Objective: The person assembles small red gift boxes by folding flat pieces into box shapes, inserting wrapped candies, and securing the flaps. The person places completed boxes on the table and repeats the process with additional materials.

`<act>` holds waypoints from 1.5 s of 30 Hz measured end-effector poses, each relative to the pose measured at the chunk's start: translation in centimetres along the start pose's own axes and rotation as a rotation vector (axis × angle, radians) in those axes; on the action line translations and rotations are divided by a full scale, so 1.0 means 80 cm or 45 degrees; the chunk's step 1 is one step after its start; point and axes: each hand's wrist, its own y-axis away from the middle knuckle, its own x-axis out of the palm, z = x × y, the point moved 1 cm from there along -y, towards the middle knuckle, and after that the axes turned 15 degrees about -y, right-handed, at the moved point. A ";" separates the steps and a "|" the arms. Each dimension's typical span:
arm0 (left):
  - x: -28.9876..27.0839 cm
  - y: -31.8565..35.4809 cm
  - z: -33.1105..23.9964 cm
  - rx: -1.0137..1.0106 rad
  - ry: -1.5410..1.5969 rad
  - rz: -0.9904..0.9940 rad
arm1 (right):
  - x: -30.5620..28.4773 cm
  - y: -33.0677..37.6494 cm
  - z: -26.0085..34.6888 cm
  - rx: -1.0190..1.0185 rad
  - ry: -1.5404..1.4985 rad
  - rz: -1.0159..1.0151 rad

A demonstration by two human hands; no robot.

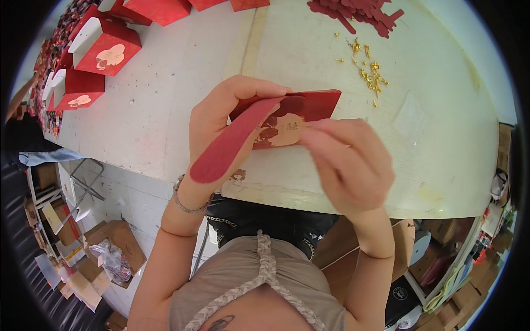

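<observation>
Above the near edge of the table, my left hand (pixel 211 115) grips a small red gift box (pixel 323 103) from its left side. The side facing me carries a peach-coloured printed patch. A dark red strap (pixel 225 148) with a rounded end runs from the box's upper part down across my left palm and wrist. My right hand (pixel 356 163) is at the right part of the box, thumb and fingertips pinched together against the patch. What lies between those fingertips, if anything, is too small to make out.
Small gold paper fasteners (pixel 374 77) lie scattered at the far right of the white table (pixel 182 99). Beyond them is a pile of dark red straps (pixel 361 14). Several red boxes (pixel 113 52) stand at the far left, and a cardboard carton (pixel 124 248) is on the floor.
</observation>
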 end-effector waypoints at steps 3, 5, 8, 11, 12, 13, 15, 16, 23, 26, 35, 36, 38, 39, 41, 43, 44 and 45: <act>0.002 0.003 -0.005 0.100 -0.021 0.036 | 0.018 0.004 -0.006 -0.043 0.007 -0.073; 0.003 0.004 -0.006 0.136 -0.023 0.042 | 0.028 0.007 -0.013 -0.094 0.011 -0.117; 0.003 0.006 -0.003 0.103 0.012 0.049 | 0.029 0.007 -0.009 -0.054 0.025 -0.143; 0.004 0.008 0.001 0.107 0.040 0.042 | 0.030 0.005 -0.005 -0.005 0.022 -0.154; 0.004 0.007 0.001 0.123 0.021 0.044 | 0.030 0.006 -0.006 0.002 0.019 -0.154; 0.004 0.007 0.002 0.139 0.003 0.045 | 0.030 0.006 -0.005 0.025 0.011 -0.154; 0.003 0.006 0.005 0.208 -0.041 0.030 | 0.028 0.004 0.000 0.084 -0.020 -0.158; 0.003 0.006 0.007 0.243 -0.063 0.022 | 0.028 0.004 0.003 0.121 -0.038 -0.160; 0.005 0.004 0.014 0.360 -0.098 -0.251 | 0.026 -0.004 0.017 0.289 0.075 -0.166; -0.005 -0.007 0.009 0.455 -0.195 -0.152 | 0.020 -0.010 0.015 0.318 0.179 -0.155; -0.030 -0.046 -0.052 0.835 -0.951 -0.030 | 0.021 -0.012 -0.006 0.445 -0.167 -0.250; -0.028 -0.055 -0.054 0.978 -1.031 0.006 | 0.021 -0.010 -0.009 0.420 -0.154 -0.248; -0.034 -0.073 -0.055 1.170 -1.290 0.070 | 0.021 -0.010 -0.015 0.342 -0.144 -0.244; -0.039 -0.079 -0.058 1.137 -1.355 0.044 | 0.020 -0.011 -0.017 0.289 -0.147 -0.242; -0.045 -0.090 -0.063 1.074 -1.480 -0.012 | 0.018 -0.012 -0.018 0.204 -0.151 -0.204; -0.044 -0.080 -0.064 0.876 -1.281 0.025 | 0.018 -0.011 -0.016 0.158 -0.161 -0.213; -0.040 -0.071 -0.056 0.734 -1.069 0.058 | 0.017 -0.008 -0.019 0.131 -0.148 -0.216; -0.035 -0.063 -0.047 0.592 -0.858 0.103 | 0.017 -0.004 -0.019 0.156 -0.148 -0.235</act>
